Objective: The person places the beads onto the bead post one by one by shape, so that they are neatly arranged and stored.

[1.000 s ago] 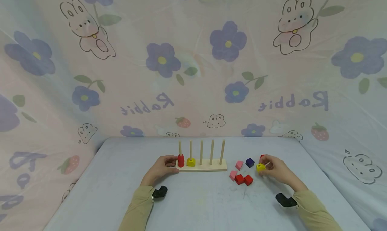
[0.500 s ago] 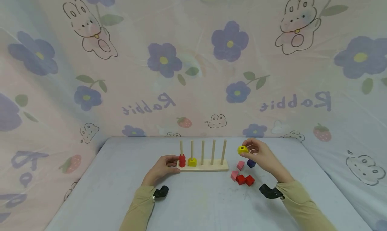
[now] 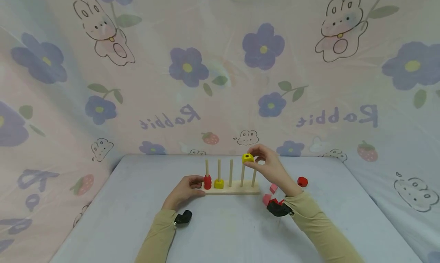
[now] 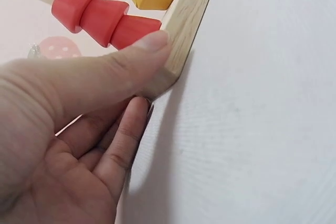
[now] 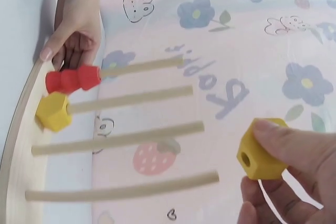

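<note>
A wooden peg board (image 3: 237, 190) with several upright pegs stands at the far middle of the table. My left hand (image 3: 184, 190) grips its left end, thumb (image 4: 149, 45) on the front edge and fingers behind. Three tapered red beads (image 4: 105, 17) are stacked on the leftmost peg. One yellow bead (image 3: 219, 184) sits at the foot of the second peg. My right hand (image 3: 270, 168) pinches another yellow bead (image 5: 261, 150) between thumb and fingers, its hole showing. In the head view that bead overlaps the top of the fourth peg; the right wrist view shows it beyond the peg tips.
A red bead (image 3: 302, 182) lies on the table (image 3: 220, 232) to the right. Two pink beads (image 3: 266, 199) lie right of the board, with red ones partly hidden by the right wrist camera (image 3: 279, 208). A patterned cloth (image 3: 220, 94) hangs behind.
My right hand has lifted the yellow bead off the right side of the table and carried it left to the pegs. The left hand keeps its grip on the board.
</note>
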`<action>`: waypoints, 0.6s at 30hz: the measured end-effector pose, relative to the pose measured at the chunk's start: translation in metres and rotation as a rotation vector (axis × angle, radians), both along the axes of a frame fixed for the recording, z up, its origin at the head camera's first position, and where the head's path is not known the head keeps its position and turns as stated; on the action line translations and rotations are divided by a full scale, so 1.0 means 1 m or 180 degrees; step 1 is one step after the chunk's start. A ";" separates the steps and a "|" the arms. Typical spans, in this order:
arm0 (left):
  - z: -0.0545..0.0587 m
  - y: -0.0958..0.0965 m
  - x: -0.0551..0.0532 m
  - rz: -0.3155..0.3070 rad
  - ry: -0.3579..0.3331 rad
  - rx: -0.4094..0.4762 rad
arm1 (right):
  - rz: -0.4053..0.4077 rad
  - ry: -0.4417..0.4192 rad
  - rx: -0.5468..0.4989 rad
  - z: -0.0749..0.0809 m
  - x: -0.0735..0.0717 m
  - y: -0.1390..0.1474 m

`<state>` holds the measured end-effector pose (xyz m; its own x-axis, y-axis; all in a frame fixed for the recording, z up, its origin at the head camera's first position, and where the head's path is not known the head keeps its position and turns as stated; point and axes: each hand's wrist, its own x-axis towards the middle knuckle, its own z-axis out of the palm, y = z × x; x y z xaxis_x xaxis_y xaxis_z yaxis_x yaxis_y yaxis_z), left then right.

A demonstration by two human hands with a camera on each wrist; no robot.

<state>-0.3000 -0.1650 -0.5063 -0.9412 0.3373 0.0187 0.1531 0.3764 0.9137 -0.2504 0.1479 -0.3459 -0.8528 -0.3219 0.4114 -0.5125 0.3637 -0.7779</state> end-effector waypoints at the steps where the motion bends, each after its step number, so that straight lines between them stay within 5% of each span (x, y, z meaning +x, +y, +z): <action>1: 0.000 0.000 0.000 -0.0007 0.0018 0.0001 | -0.0008 0.0021 -0.0013 0.002 0.001 -0.003; 18: 0.002 0.003 0.001 -0.0191 0.0100 0.0242 | 0.0179 0.0221 -0.0632 -0.005 0.001 -0.046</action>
<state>-0.2986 -0.1621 -0.5043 -0.9179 0.3894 0.0757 0.2024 0.2955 0.9337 -0.2497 0.1024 -0.3509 -0.8032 -0.2748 0.5285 -0.5825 0.1762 -0.7935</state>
